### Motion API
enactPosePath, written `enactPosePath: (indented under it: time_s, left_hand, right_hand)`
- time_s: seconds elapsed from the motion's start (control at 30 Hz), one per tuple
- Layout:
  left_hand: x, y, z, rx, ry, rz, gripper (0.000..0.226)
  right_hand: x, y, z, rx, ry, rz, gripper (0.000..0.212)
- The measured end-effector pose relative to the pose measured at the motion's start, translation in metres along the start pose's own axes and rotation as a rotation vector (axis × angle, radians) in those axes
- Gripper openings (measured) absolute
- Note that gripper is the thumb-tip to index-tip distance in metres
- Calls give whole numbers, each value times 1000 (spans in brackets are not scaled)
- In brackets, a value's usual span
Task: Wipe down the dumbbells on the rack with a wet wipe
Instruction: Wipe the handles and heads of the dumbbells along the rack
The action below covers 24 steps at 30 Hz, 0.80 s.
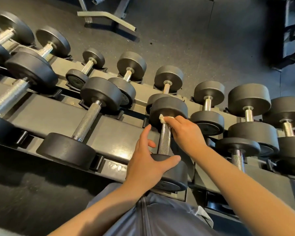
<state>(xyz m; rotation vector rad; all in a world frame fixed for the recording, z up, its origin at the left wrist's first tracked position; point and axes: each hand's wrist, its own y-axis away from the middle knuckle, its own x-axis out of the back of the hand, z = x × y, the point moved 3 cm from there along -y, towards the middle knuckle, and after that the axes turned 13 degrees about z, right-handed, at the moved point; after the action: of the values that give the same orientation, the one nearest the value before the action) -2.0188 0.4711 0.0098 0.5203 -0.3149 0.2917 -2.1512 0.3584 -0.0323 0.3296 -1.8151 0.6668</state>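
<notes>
dark rubber gym floor [186, 40] ran behind a two-tier rack [61, 116] loaded with black dumbbells. landmark was the dumbbell [165, 142] straight in front of the person, on the near tier. right hand [186, 132] was at the far end of its handle, fingers curled, pinching a small white wipe [163, 118] against the spot where the handle met the far head. left hand [146, 160] rested on the near head, fingers spread and straight, thumb lying across the top, not gripping.

to the left of that dumbbell sat a bigger one [78, 123] with a long knurled handle. more pairs were on the tier beyond it and off to its right. a bench frame [107, 19] stood on the floor well beyond it.

handling, as judgement: heads look rubber-coated and heavy, so it likely stays put in its cradle under light wiping. knurled steel handle will drag on and shred a thin damp wipe, so short strokes. wipe is soft and bunched small, so refold it for a clean face. steadying at the near head looks right. if lifting, take the handle mid-span.
</notes>
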Motion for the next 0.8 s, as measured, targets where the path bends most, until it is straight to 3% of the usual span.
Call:
enactPosePath:
  time_s: [0.23,0.37,0.57,0.8]
  left_hand:
    - [2,-1,-2,4,11,-4,106]
    - [2,-2,0,-4,4,-16,102]
    - [3,-4,-1,-6,14,-28,97]
    - [3,-6,0,-13,23,-40,93]
  right_hand:
    - [-7,18,-9,-609,-390,224,23]
    - [-16,28,-9,-837,-519,305,17]
    - [-25,28,-9,-913,-490,292,10]
    - [-28,23,-7,-839,-354,164,15]
